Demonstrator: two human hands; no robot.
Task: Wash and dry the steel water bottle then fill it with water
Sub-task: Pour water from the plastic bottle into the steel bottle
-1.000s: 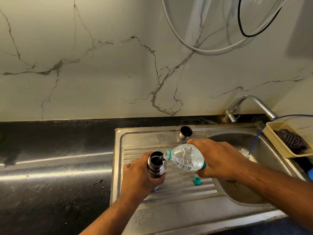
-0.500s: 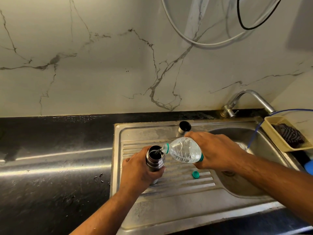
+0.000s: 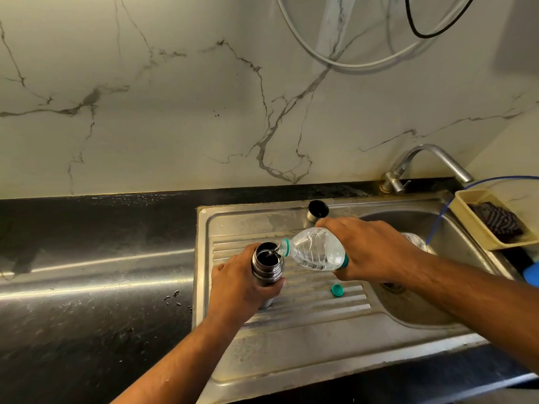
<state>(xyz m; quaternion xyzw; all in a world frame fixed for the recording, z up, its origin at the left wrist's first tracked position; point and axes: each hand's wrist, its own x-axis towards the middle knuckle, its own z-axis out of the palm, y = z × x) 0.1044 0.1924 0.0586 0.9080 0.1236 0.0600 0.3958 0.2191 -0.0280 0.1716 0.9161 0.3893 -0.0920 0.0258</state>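
I'm gripping upright steel water bottle [image 3: 267, 265], left hand [image 3: 239, 284] | right hand [image 3: 370, 249] clasping plastic bottle [image 3: 316, 253], neck pointing left over mouth.

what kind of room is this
Most likely a home kitchen: a stainless steel sink with a ribbed drainboard, a curved metal tap against the marble-patterned wall, and a glossy black stone countertop beside it.

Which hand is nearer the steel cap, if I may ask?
Right: the right hand is just in front of the steel cap; the left hand grips the steel bottle farther left.
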